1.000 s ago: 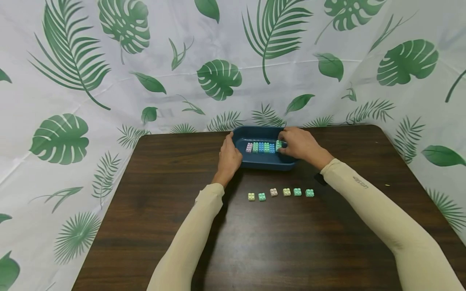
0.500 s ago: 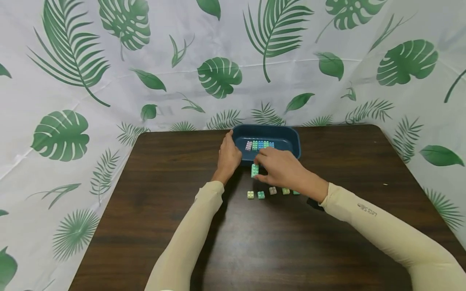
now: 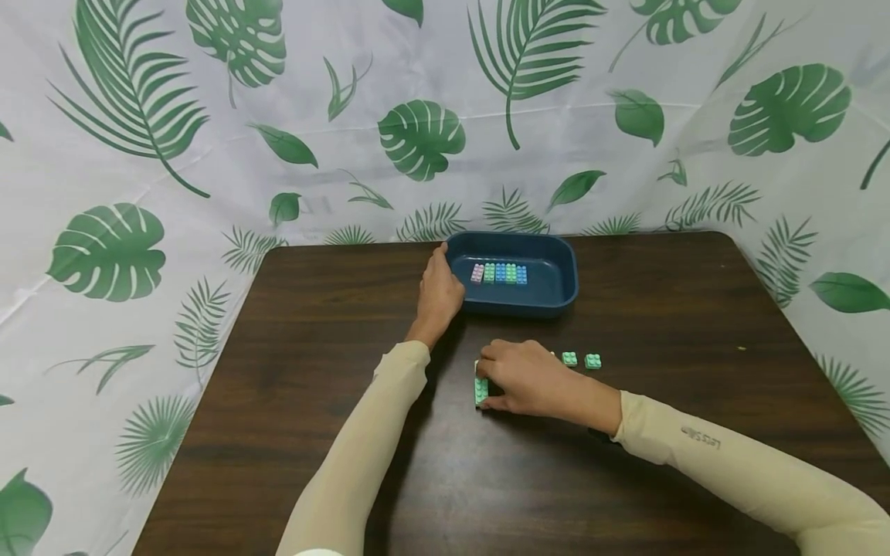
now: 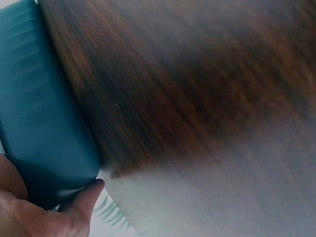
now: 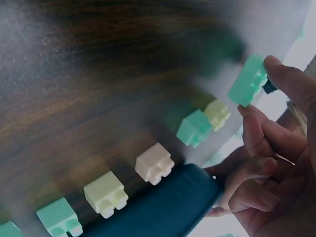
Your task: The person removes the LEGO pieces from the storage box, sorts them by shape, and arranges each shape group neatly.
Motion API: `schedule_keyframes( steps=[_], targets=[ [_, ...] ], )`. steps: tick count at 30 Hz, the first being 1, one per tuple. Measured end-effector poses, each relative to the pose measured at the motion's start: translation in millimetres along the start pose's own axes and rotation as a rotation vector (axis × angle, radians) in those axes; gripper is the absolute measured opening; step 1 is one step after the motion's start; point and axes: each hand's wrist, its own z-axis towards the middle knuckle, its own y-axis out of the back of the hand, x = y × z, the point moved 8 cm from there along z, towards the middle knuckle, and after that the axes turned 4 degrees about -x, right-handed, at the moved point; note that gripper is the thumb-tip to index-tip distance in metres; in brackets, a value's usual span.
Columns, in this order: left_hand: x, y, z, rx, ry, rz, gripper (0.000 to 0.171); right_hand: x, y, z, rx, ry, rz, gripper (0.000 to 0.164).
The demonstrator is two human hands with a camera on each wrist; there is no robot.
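My right hand (image 3: pixel 530 378) pinches a long mint-green toy building brick (image 5: pixel 247 81) between thumb and fingertips, close over the table in front of the tray. In the right wrist view small square bricks lie near it: a yellow brick (image 5: pixel 217 114), a mint brick (image 5: pixel 194 128), a pink brick (image 5: pixel 154 164) and further ones. The right hand hides part of this row in the head view. My left hand (image 3: pixel 439 293) grips the left end of a dark blue tray (image 3: pixel 518 310). Inside the tray stand several longer bricks, among them a pink brick (image 3: pixel 477 273) and a blue brick (image 3: pixel 521 275).
At the right end of the row, two small green bricks (image 3: pixel 569 358) show beside the right hand. The dark wooden table (image 3: pixel 313 386) runs back to a white leaf-printed cloth (image 3: pixel 334 193) hanging behind the tray.
My right hand has taken the mint-green brick from the right end of the row in the tray and carried it forward and left over the table. The left hand stays on the tray.
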Motion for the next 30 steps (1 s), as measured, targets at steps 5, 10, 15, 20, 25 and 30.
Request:
schedule_keyframes(
  steps=[5,10,15,20,25,30],
  targets=[
    [-1.1,-0.2,-0.1,-0.001,-0.003,0.004,0.060,2,-8,-2,0.026,-0.006,0.019,0.039],
    [-0.4,-1.5,-0.3,0.002,-0.010,0.005,0.060,4,-11,-2,0.038,0.009,0.033,0.038],
    [0.1,-1.5,0.0,-0.004,-0.012,0.009,0.060,3,-4,0,0.038,0.013,0.013,0.045],
    [-2.0,-2.4,1.0,0.000,-0.013,0.007,0.060,-17,21,5,-0.040,-0.034,-0.006,0.045],
    [-4.8,-0.9,2.1,-0.003,-0.015,0.000,0.059,-62,52,13,-0.243,-0.132,0.025,0.034],
    [-1.5,-0.1,1.1,-0.002,-0.001,-0.006,0.059,-117,53,23,-0.365,-0.316,0.058,0.032]
  ],
)
